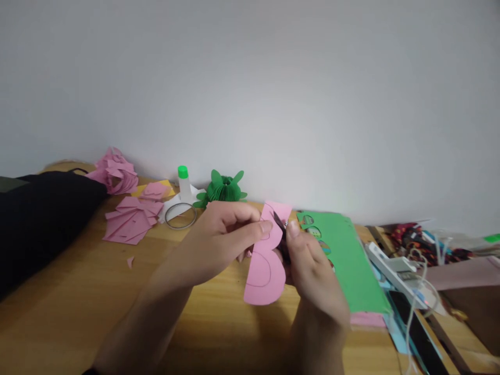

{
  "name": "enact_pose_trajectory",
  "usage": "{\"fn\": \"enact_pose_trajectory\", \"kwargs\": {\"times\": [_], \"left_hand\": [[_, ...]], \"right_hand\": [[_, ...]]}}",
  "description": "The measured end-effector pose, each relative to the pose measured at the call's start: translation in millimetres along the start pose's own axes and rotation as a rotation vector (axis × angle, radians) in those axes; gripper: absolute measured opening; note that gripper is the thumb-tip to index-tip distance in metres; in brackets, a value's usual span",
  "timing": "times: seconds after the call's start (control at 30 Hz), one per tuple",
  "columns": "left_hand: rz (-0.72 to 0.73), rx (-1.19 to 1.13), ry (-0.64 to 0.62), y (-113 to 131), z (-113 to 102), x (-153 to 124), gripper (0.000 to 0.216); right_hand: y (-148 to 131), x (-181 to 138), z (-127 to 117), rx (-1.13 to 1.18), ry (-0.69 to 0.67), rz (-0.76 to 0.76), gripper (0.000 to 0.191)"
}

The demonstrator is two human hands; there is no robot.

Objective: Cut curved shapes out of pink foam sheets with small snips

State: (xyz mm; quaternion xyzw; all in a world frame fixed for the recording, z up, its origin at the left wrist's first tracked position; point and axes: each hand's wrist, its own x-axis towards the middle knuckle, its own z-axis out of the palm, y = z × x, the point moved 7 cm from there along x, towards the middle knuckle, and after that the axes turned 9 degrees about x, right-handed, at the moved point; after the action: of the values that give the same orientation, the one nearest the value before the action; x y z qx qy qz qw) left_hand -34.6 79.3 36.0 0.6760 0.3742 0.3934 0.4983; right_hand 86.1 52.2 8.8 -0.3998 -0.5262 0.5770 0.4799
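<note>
Between thumb and fingers, my left hand (pixel 219 239) pinches a strip of pink paper (pixel 265 278) by its upper left side. Scalloped curves run along the strip's right edge, and dark curved lines are drawn on it. My right hand (pixel 314 265) is closed around a small pair of dark scissors (pixel 279 223). Their blades lie against the upper part of the paper, by the notch between two curves. The handles are mostly hidden in my right fingers. Both hands are held above the wooden table (pixel 211 323).
Pink paper scraps (pixel 133 221), a green-capped glue stick (pixel 183 185), a round ring (pixel 180 216) and a green folded-paper figure (pixel 224 191) lie behind on the left. Green paper sheets (pixel 351 260), a white power strip (pixel 396 273) and a phone (pixel 416 330) are on the right. Dark fabric (pixel 47 224) covers the left edge.
</note>
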Motion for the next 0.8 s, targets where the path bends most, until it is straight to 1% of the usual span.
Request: {"fn": "enact_pose_trajectory", "kwargs": {"times": [0.1,0.33,0.43,0.6,0.7,0.8], "left_hand": [[0.026,0.043,0.025,1.7,-2.3,-0.7,0.031],[0.037,0.044,0.015,2.6,-1.8,-2.1,0.031],[0.040,0.034,0.017,2.4,-1.5,-2.5,0.031],[0.050,0.022,0.026,2.8,-2.0,-1.8,0.030],[0.053,0.013,0.019,3.1,-1.6,-1.4,0.031],[0.046,-0.005,0.011,2.7,-1.1,-1.3,0.032]], "right_hand": [[2.5,0.5,-1.3,-0.033,-0.004,0.010,0.061],[6.8,-0.2,-3.8,-0.075,-0.029,0.004,0.061],[7.6,-1.0,-4.8,-0.081,-0.009,0.013,0.060],[3.0,-0.2,-5.9,-0.106,0.022,-0.036,0.059],[3.3,-0.3,-4.9,-0.113,0.017,-0.024,0.060],[4.8,-1.4,-6.7,-0.112,0.046,-0.023,0.060]]}}
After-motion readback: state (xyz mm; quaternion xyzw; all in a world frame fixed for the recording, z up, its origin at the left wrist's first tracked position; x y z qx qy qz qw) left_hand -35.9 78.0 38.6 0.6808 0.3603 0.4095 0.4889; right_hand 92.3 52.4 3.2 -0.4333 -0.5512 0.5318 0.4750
